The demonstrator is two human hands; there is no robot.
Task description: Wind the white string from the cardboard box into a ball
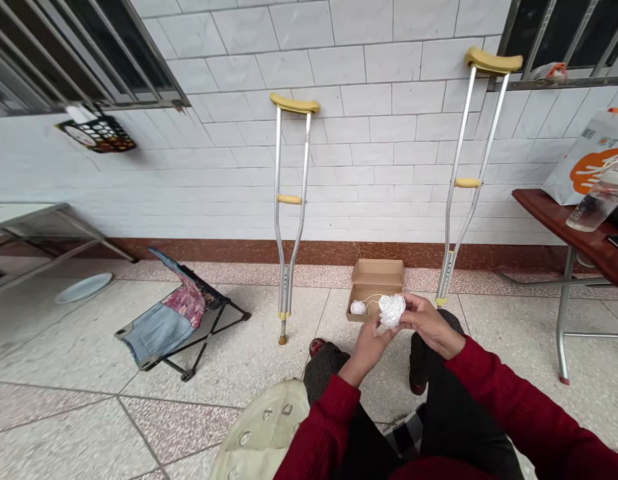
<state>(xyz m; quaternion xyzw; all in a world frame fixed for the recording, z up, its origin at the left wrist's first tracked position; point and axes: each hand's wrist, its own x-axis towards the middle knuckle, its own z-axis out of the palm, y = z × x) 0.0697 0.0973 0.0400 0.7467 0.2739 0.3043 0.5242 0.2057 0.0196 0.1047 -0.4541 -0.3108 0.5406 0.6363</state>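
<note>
Dark-red knit sleeves (519, 400), black trousers (453, 427), and dark shoes (417, 363) with reddish soles

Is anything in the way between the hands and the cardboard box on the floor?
Nothing visible is. The hands, left and right, hold a white string bundle over the open cardboard box. Only a thin string runs from it to the small string ball inside.

Wht yarn ball (391, 311), tan cardbd box (377, 273), red ribbed sleeves (519, 400), blk trousers (469, 420), yellow crutch pads (493, 60).
</note>
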